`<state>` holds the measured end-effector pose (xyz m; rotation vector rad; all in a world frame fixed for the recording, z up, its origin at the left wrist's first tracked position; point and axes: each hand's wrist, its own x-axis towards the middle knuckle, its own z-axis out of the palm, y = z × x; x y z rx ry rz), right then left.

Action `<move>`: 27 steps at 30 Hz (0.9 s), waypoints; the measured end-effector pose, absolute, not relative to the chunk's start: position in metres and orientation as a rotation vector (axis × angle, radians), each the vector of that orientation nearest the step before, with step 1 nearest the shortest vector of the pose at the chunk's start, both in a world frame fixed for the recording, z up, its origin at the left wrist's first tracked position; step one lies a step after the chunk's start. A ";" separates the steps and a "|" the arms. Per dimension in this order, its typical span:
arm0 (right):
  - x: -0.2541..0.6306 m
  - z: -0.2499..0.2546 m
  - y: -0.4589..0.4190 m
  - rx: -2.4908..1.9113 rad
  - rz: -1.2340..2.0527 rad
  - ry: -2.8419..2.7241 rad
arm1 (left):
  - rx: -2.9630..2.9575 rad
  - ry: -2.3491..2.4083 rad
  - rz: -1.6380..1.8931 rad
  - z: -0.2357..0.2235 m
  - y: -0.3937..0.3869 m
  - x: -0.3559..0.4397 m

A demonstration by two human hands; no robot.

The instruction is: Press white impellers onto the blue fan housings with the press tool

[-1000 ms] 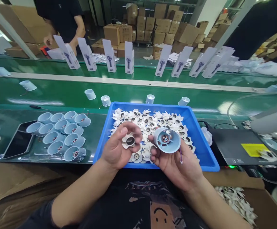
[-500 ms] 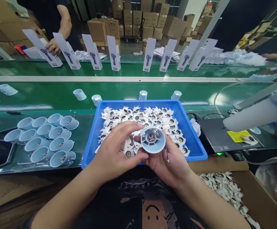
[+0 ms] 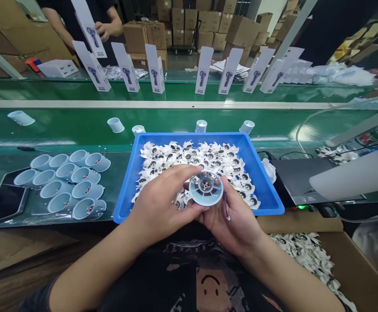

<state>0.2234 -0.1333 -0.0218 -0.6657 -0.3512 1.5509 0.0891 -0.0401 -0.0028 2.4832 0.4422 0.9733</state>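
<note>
Both my hands meet over the near edge of a blue tray (image 3: pixel 127 182) heaped with small white fan impellers (image 3: pixel 205 158). My right hand (image 3: pixel 234 219) grips a pale blue round fan housing (image 3: pixel 206 187), its open face toward me, with a thin purple wire (image 3: pixel 226 209) hanging from it. My left hand (image 3: pixel 161 199) curls around the housing's left side, fingers closed against its rim. The white impeller my left hand held is hidden behind the housing.
Several pale blue housings (image 3: pixel 63 182) lie grouped to the left beside a dark phone (image 3: pixel 2 203). More housings (image 3: pixel 200 126) stand on the green conveyor (image 3: pixel 78 125). White product boxes (image 3: pixel 155 68) line the far side, where another person (image 3: pixel 88 21) handles one. A black device (image 3: pixel 296 180) sits right.
My left hand carried its white impeller across to the housing and closed on the housing's rim. Both hands drew nearer to me. The person opposite lifted a white box.
</note>
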 end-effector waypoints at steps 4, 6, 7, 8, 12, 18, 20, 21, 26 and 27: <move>0.221 -0.020 -0.137 -0.645 1.578 -0.393 | 2.503 0.468 0.994 -0.001 -0.042 0.086; 0.220 -0.019 -0.138 -0.633 1.593 -0.402 | 2.509 0.469 1.004 0.000 -0.043 0.085; 0.220 -0.019 -0.139 -0.630 1.598 -0.401 | 2.509 0.471 1.006 0.001 -0.043 0.084; 0.219 -0.018 -0.140 -0.631 1.602 -0.400 | 2.509 0.473 1.007 0.001 -0.044 0.084; 0.218 -0.019 -0.142 -0.643 1.600 -0.397 | 2.514 0.475 1.018 0.004 -0.048 0.081; 0.211 -0.018 -0.147 -0.621 1.600 -0.429 | 2.518 0.452 1.060 0.008 -0.054 0.077; 0.208 -0.016 -0.148 -0.620 1.613 -0.424 | 2.503 0.447 1.064 0.008 -0.055 0.075; 0.206 -0.015 -0.148 -0.622 1.621 -0.416 | 2.497 0.456 1.049 0.008 -0.055 0.074; 0.201 -0.020 -0.154 -0.648 1.739 -0.344 | 2.405 0.579 0.894 0.009 -0.060 0.060; 0.203 -0.023 -0.156 -0.653 1.790 -0.333 | 2.359 0.575 0.898 0.010 -0.061 0.055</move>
